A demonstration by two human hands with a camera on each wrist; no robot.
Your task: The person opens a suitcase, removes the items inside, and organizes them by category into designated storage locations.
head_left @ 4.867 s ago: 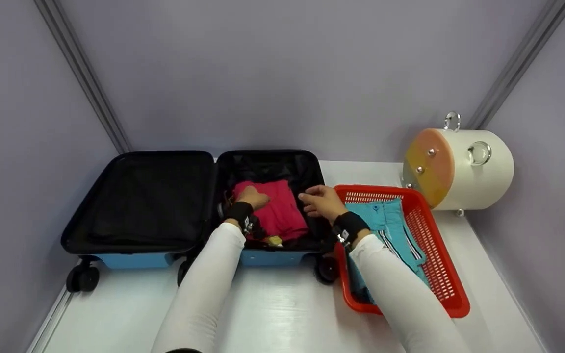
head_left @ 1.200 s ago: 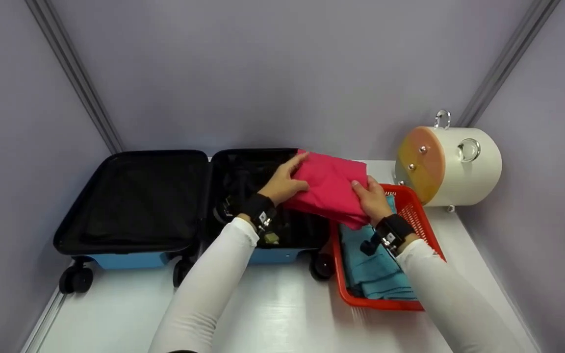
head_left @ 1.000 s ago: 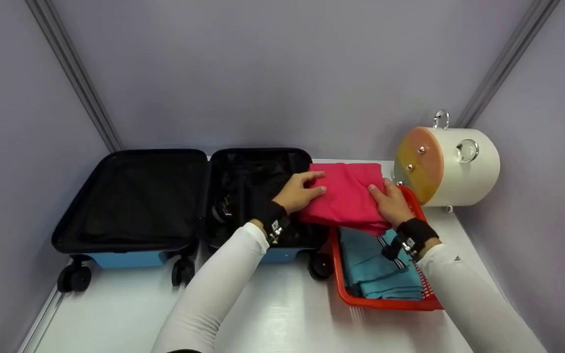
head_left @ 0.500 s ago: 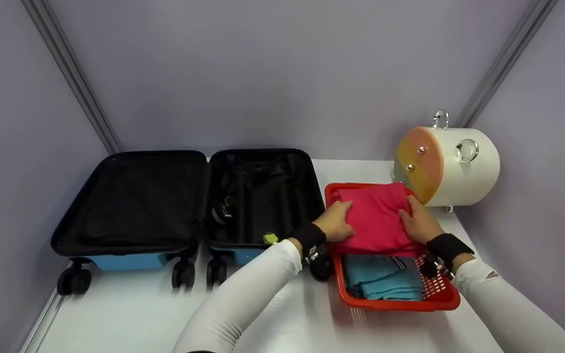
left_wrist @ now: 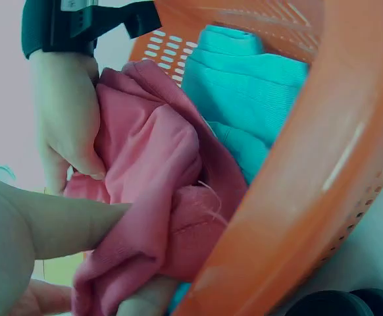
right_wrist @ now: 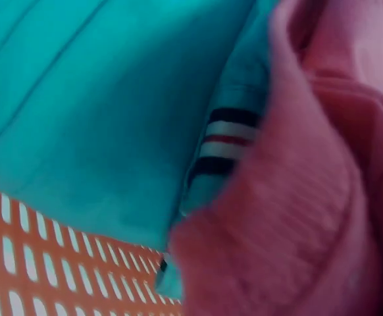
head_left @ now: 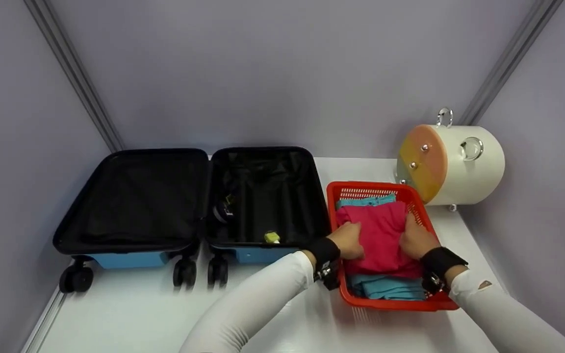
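A folded bright pink garment (head_left: 380,235) lies over turquoise clothes (head_left: 390,288) inside the red perforated basket (head_left: 400,305). My left hand (head_left: 348,240) grips its left side; in the left wrist view the thumb (left_wrist: 79,224) lies on top of the cloth and a fingertip shows beneath. On the opposite side, my right hand (head_left: 416,239) holds the garment's right edge, its fingers partly hidden. Striped trim (right_wrist: 228,141) on a turquoise garment shows beside the pink fabric in the right wrist view, where the hand itself is out of sight.
An opened blue suitcase (head_left: 258,255) with black lining stands left of the basket. Its right half holds a small yellow item (head_left: 271,237) and a dark strapped item (head_left: 223,211). A cream cylindrical box (head_left: 476,166) lies behind the basket at right, near the wall.
Both hands have carried the pink garment from the suitcase's right half rightward and down into the basket. It now covers much of the turquoise clothing.
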